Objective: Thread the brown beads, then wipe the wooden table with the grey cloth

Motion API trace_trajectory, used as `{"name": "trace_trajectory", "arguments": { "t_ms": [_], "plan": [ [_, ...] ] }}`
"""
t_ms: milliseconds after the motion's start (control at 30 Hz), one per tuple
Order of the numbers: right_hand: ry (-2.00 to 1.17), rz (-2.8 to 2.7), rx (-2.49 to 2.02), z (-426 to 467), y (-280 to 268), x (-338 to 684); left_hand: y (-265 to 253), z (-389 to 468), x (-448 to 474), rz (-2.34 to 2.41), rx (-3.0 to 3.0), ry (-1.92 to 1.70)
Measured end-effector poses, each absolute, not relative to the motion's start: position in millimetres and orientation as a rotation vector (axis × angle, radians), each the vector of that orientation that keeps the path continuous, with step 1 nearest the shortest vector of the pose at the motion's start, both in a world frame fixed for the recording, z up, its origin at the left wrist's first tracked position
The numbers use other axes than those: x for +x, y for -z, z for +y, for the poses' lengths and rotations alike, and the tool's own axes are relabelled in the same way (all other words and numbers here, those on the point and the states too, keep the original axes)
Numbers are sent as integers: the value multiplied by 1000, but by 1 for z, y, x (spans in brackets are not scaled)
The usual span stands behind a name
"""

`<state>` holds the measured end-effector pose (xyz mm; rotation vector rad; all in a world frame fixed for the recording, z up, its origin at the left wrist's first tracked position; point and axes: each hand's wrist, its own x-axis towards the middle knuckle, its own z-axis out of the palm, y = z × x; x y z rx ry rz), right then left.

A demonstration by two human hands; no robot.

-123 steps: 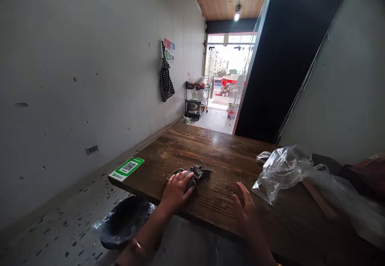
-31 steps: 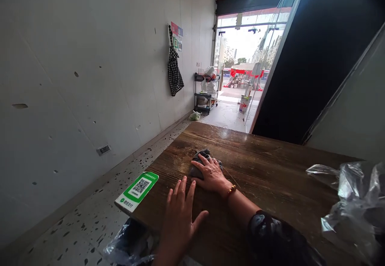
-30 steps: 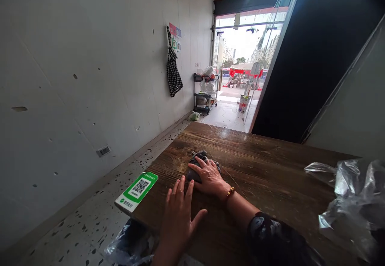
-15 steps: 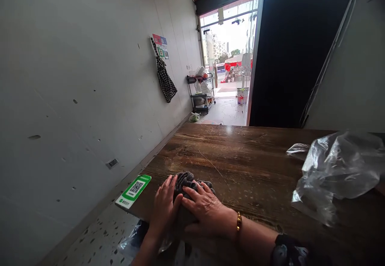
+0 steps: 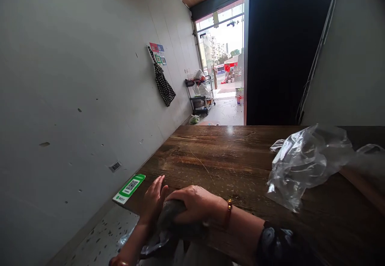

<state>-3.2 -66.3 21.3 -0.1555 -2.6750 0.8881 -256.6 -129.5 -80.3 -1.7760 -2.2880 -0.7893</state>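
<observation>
A dark grey cloth [image 5: 171, 214], smeared by motion, is bunched at the near edge of the brown wooden table [image 5: 207, 152]. My right hand [image 5: 200, 204] is wrapped over it from above, with a beaded bracelet on the wrist. Close against the cloth's left side is my left hand [image 5: 152, 202], its fingers stretched out and pointing away from me. Whether its palm touches the cloth I cannot tell. To the left of that hand, a green and white QR code card [image 5: 129, 189] lies at the table's left edge.
On the table's right side lies a crumpled clear plastic bag [image 5: 300, 162]. A pale wall [image 5: 90, 77] runs along the left, with a checkered cloth item [image 5: 164, 83] hanging on it. Beyond the table stand a loaded cart [image 5: 200, 93] and a glass doorway.
The cloth has been drawn toward me to the near table edge under my right hand. My left hand has come off the top of the cloth. The view has turned slightly right.
</observation>
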Motion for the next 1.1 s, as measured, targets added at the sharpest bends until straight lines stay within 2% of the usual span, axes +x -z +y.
{"name": "trace_trajectory", "arguments": {
  "t_ms": [100, 233, 300, 433, 567, 733, 933, 1000, 1100],
  "plan": [
    [-1081, -2520, -302, -43, -31, 24, 79, -129, -255, -2279, -1746, 763],
    [-720, -2465, -941, -7, -18, 59, 76, -129, -253, -2263, -1744, 723],
    [-655, -2445, -1039, 3, -7, 69, 75, -128, -254, -2261, -1730, 707],
    [-766, -2527, -827, -7, 4, 69, 77, -126, -255, -2231, -1710, 679],
    [-724, -2710, -576, -43, 7, 57, 78, -126, -254, -2228, -1731, 639],
    [-499, -2848, -139, -75, 12, 48, 75, -128, -250, -2213, -1744, 626],
    [-180, -2846, -40, -95, 16, 35, 72, -129, -249, -2221, -1747, 613],
    [-274, -2830, -10, -100, 13, 35, 72, -129, -249, -2231, -1746, 608],
    [-676, -2702, -73, -99, -4, 40, 72, -129, -247, -2246, -1728, 608]
  ]
}}
